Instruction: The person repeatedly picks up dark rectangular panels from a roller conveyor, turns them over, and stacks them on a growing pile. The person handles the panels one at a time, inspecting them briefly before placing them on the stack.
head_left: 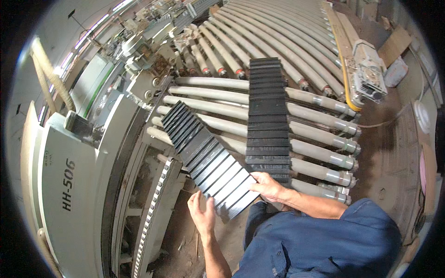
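A slanted row of black flat strips (204, 153), side by side, reaches from the rollers to my body, its near part shining in the light. At its near right corner my right hand (269, 186) is closed on the edge, thumb on top and the other fingers mostly hidden beneath. My left hand (202, 215) is by the near left edge, fingers and thumb apart; whether the fingertips touch the strips I cannot tell. Just to the right, a second, longer row of black strips (268, 111) lies across the rollers, pointing away from me.
Pale conveyor rollers (320, 116) run below the strips, and a curved roller bed (269, 28) continues beyond. A large light-coloured machine (69, 185) stands at left, with a toothed rail (150, 217) near my left arm. A motor unit (368, 76) sits at far right.
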